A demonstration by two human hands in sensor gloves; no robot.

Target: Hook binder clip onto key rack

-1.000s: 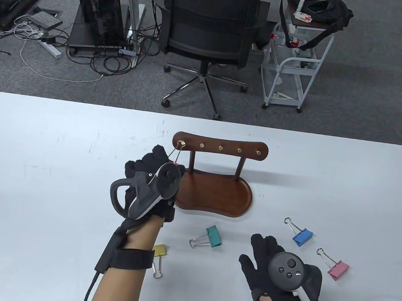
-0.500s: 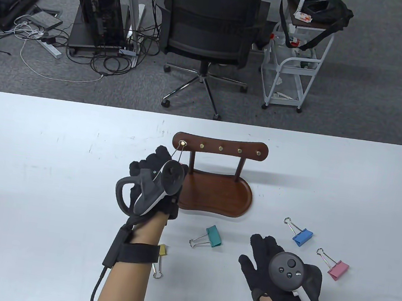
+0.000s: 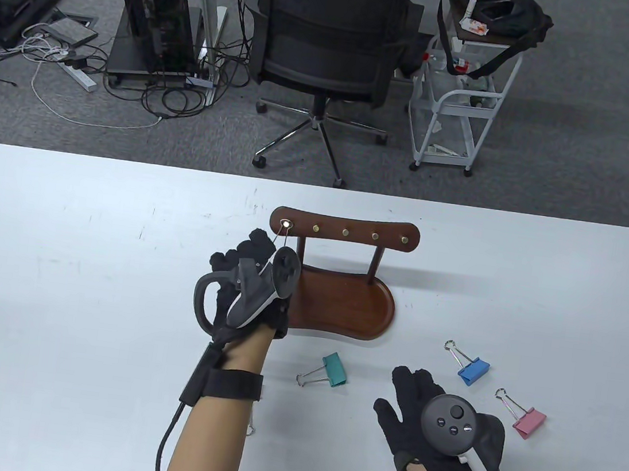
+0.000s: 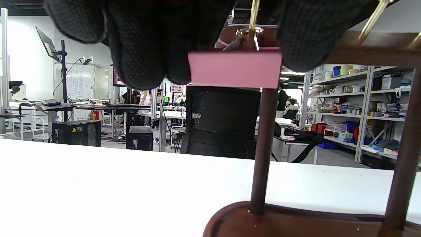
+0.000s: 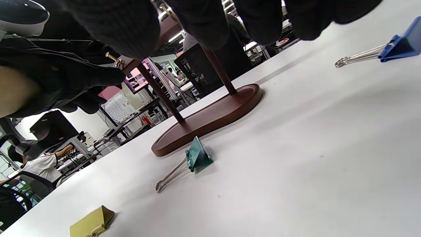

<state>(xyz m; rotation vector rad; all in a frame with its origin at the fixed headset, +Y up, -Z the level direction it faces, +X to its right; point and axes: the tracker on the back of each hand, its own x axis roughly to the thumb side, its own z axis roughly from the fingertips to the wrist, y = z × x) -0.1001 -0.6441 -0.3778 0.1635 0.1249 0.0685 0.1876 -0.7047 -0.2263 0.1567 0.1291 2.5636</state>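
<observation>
A dark wooden key rack with several brass hooks stands mid-table. My left hand holds a pink binder clip just below the rack's leftmost hook. The clip's wire handles run up to that hook. In the left wrist view the clip's wire loop is around the brass hook, and my fingers sit on either side of the pink body. My right hand rests flat and empty on the table at the front right.
Loose clips lie on the table: teal, blue, pink. A yellow one is mostly hidden under my left forearm in the table view. An office chair and a white cart stand beyond the table.
My left hand has moved right and slightly up toward the rack's left post, with the clip's handles staying at the leftmost hook. My forearm now covers the yellow clip. The right hand has not moved.
</observation>
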